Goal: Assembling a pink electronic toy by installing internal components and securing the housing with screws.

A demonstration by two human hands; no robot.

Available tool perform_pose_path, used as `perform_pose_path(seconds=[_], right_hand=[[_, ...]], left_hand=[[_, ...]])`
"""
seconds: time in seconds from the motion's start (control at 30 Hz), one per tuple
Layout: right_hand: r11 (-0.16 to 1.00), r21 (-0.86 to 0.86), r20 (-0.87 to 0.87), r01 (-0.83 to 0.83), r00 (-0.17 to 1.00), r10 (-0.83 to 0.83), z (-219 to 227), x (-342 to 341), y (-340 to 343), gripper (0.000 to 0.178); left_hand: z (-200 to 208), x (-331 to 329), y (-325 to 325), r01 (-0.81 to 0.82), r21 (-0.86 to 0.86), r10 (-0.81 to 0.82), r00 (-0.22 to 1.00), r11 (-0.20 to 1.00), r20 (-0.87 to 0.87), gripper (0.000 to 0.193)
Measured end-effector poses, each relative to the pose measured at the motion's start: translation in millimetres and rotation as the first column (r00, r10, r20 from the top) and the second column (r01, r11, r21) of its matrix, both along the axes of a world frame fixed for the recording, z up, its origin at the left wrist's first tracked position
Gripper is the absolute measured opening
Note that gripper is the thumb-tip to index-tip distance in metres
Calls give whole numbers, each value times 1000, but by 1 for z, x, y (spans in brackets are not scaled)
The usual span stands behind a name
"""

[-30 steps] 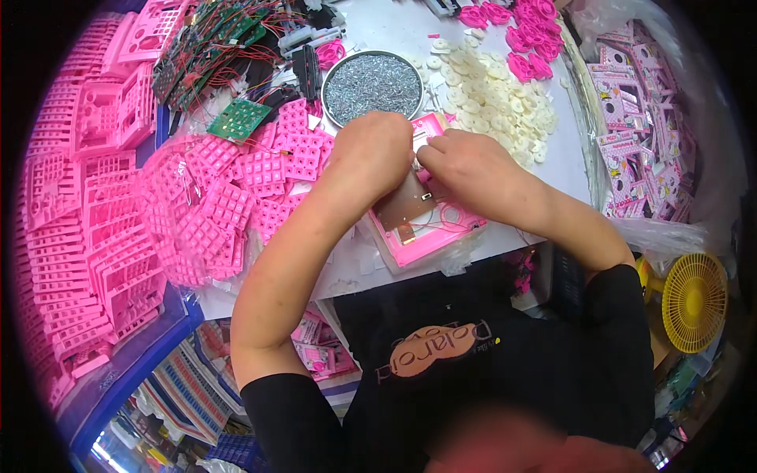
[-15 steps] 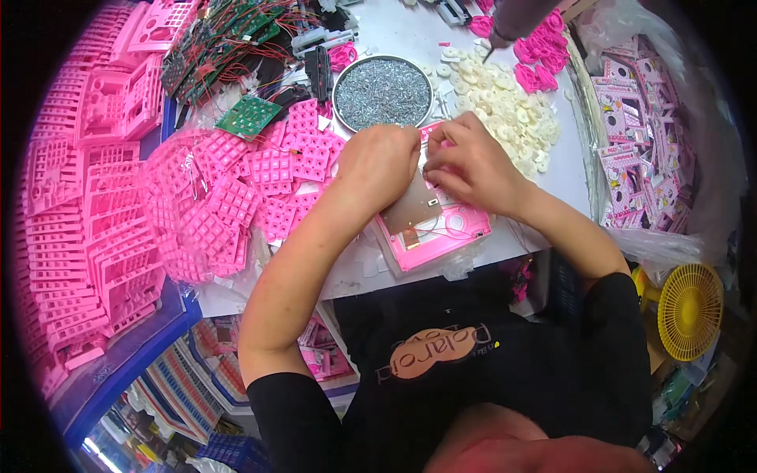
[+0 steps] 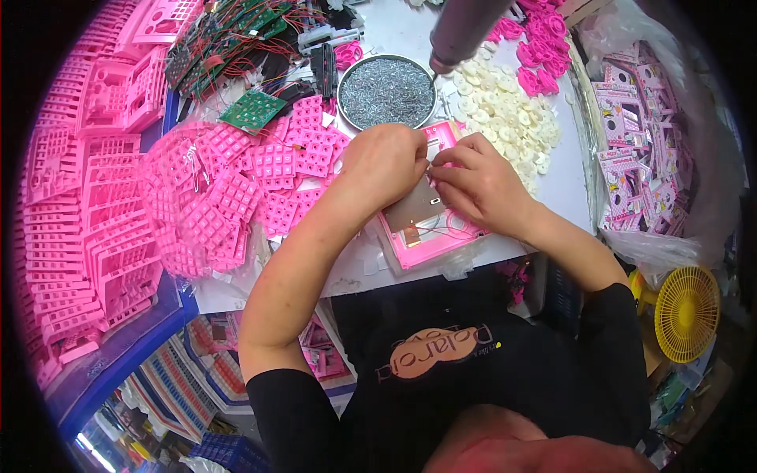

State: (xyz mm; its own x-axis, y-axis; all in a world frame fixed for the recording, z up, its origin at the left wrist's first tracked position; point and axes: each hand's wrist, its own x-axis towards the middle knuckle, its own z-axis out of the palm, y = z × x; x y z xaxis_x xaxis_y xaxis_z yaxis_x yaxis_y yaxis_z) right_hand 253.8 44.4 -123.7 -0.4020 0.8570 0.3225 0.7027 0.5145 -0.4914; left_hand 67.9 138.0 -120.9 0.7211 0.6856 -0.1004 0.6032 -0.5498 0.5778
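Observation:
A pink plastic housing (image 3: 422,256) lies before me on the table, a brown circuit board (image 3: 404,214) and thin wires inside it. Over the board's far part, my left hand (image 3: 384,163) is closed, fingers bent down and partly hidden. My right hand (image 3: 487,188) comes in from the other side, its thumb and fingertips pinched close to the left fingertips. Whatever small thing sits between the fingers is too small to make out. Just beyond the hands stands a round dish (image 3: 386,93) of small metal screws.
Pink keypads (image 3: 236,197) heap up at left, beside stacked pink housings (image 3: 118,213) and wired green boards (image 3: 252,113). Whitish discs (image 3: 505,110) and pink loops (image 3: 544,47) lie at right. A dark screwdriver-like tool (image 3: 465,35) hangs above the dish. A yellow fan (image 3: 688,314) stands lower right.
My right hand has shifted slightly down, its fingertips closing in by my left hand. The hanging tool has swung left, from above the discs to the dish's rim.

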Motion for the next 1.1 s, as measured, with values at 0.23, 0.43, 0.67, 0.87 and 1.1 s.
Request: perform_pose_path(seconds=[0.23, 0.43, 0.67, 0.87, 1.1], right_hand=[[999, -8, 78, -49, 996, 49, 2, 1, 0, 19], [990, -73, 311, -119, 941, 136, 8, 0, 6, 18], [940, -221, -61, -258, 966, 251, 11, 29, 33, 18], [991, -26, 109, -135, 985, 137, 3, 9, 13, 25], [996, -50, 86, -72, 993, 76, -3, 3, 11, 24]], left_hand=[[1, 6, 2, 17, -4, -17, 998, 1000, -61, 11], [-4, 16, 2, 34, 86, -20, 988, 996, -155, 12], [-2, -4, 4, -159, 44, 142, 953, 986, 267, 17], [-4, -38, -20, -398, -131, 411, 787, 908, 460, 11], [-7, -53, -14, -523, 169, 424, 809, 836, 407, 13]])
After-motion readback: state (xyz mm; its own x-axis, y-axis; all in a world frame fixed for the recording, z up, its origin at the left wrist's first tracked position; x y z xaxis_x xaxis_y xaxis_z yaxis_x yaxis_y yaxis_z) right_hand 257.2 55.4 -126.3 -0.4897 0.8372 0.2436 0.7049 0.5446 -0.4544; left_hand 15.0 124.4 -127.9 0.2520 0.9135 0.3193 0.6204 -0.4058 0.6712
